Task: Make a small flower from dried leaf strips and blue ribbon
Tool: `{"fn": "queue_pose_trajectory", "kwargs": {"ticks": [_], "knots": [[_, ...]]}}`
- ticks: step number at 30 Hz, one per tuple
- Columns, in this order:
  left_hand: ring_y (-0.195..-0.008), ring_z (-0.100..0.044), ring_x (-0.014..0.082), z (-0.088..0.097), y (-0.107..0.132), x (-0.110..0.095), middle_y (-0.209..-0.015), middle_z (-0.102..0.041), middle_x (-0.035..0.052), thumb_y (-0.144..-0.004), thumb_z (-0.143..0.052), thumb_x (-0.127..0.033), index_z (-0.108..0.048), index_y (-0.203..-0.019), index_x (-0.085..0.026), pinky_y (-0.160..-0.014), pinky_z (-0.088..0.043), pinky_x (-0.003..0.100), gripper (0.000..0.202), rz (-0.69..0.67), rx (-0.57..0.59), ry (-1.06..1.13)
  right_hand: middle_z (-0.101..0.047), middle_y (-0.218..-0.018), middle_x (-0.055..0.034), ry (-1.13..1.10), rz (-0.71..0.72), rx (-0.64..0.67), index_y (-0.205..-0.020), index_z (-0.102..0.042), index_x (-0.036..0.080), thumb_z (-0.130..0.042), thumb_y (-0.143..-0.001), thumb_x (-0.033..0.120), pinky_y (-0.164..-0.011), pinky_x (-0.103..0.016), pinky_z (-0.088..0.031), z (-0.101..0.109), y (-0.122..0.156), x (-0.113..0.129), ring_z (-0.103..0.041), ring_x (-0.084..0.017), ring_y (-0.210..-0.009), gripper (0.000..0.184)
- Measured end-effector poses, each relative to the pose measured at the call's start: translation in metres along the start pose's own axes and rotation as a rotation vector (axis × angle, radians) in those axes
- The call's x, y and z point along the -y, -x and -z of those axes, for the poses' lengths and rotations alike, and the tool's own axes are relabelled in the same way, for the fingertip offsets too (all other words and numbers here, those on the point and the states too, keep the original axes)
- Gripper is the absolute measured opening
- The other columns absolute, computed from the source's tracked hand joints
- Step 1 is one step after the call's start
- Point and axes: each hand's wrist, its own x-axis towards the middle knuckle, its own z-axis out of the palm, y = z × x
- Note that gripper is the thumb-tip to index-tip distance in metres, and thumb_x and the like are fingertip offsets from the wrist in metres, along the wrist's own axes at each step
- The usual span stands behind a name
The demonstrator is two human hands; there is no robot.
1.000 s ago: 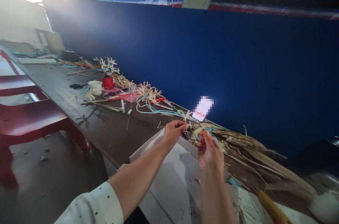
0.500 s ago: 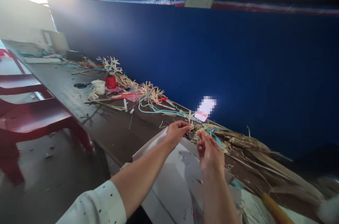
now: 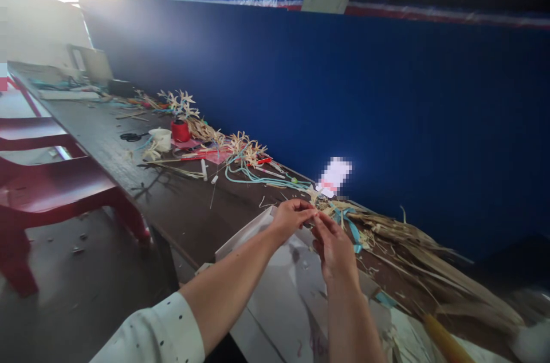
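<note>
My left hand (image 3: 294, 219) is closed in a pinch above the near edge of a white cardboard box (image 3: 283, 283). A small pale flower of dried husk (image 3: 313, 194) rises just beyond its fingertips and appears to be held there. Against those fingertips press the thumb and finger of my right hand (image 3: 334, 245), also pinched. Whatever lies between the right fingers is too small and hidden to name. Pale husk scraps and a light blue ribbon (image 3: 353, 225) lie close behind the right hand.
Dried husk leaves (image 3: 412, 243) spread along the blue partition (image 3: 387, 111). Further left on the dark table (image 3: 193, 220) are husk flowers on blue stems (image 3: 247, 150), a red thread spool (image 3: 180, 131), a white cup (image 3: 160, 139) and black scissors (image 3: 132, 137). Red chairs (image 3: 64, 180) stand at left.
My right hand has moved up and left, so its fingertips now meet those of my left hand. The pale flower has shifted slightly right and down.
</note>
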Motion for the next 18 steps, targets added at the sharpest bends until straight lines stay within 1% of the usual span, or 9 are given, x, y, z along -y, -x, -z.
{"fn": "queue_pose_trajectory", "kwargs": {"ticks": [3,7,13,16,18], "knots": [[-0.048,-0.042,0.0045,0.0014,-0.0015,0.0057,-0.064,-0.059,0.0006,-0.063,-0.070,-0.039,-0.064,-0.079,-0.011,-0.044,-0.032,0.019,0.033,-0.015,0.052,-0.001,-0.066,-0.090,-0.0021,0.053,0.012,0.009,-0.101,-0.068,0.023,-0.076,-0.056,0.044,-0.053,-0.019,-0.039,0.0005,-0.0003,-0.0002,-0.058,-0.013,-0.072,0.051],[-0.050,-0.044,0.0053,0.0038,-0.0035,0.0109,-0.064,-0.058,-0.0001,-0.062,-0.071,-0.040,-0.065,-0.081,-0.011,-0.046,-0.031,0.019,0.035,-0.008,0.058,-0.027,-0.066,-0.085,-0.0029,0.129,0.030,0.003,-0.102,-0.068,0.021,-0.074,-0.057,0.047,-0.054,-0.022,-0.040,0.0012,-0.0013,-0.0003,-0.059,-0.015,-0.070,0.052],[-0.047,-0.040,0.0037,0.0017,-0.0004,0.0060,-0.063,-0.057,-0.0014,-0.062,-0.070,-0.041,-0.064,-0.080,-0.011,-0.046,-0.029,0.019,0.035,0.022,0.073,-0.021,-0.064,-0.073,-0.0025,0.142,0.115,-0.023,-0.105,-0.067,0.017,-0.072,-0.058,0.045,-0.050,-0.022,-0.037,0.0006,-0.0022,-0.0007,-0.056,-0.014,-0.062,0.055],[-0.047,-0.040,0.0034,-0.0007,0.0022,0.0035,-0.063,-0.056,-0.0019,-0.062,-0.070,-0.041,-0.063,-0.079,-0.012,-0.045,-0.029,0.019,0.035,0.032,0.077,-0.020,-0.064,-0.075,-0.0027,0.145,0.145,-0.019,-0.109,-0.065,0.017,-0.071,-0.059,0.047,-0.049,-0.023,-0.038,0.0006,-0.0029,-0.0020,-0.056,-0.014,-0.061,0.058],[-0.046,-0.039,0.0034,-0.0009,0.0019,0.0040,-0.060,-0.054,-0.0030,-0.062,-0.070,-0.041,-0.061,-0.078,-0.012,-0.044,-0.029,0.019,0.035,0.011,0.075,-0.001,-0.065,-0.079,-0.0038,0.172,0.158,-0.007,-0.111,-0.064,0.018,-0.069,-0.062,0.048,-0.049,-0.023,-0.039,0.0005,-0.0038,-0.0038,-0.059,-0.016,-0.065,0.058]]}}
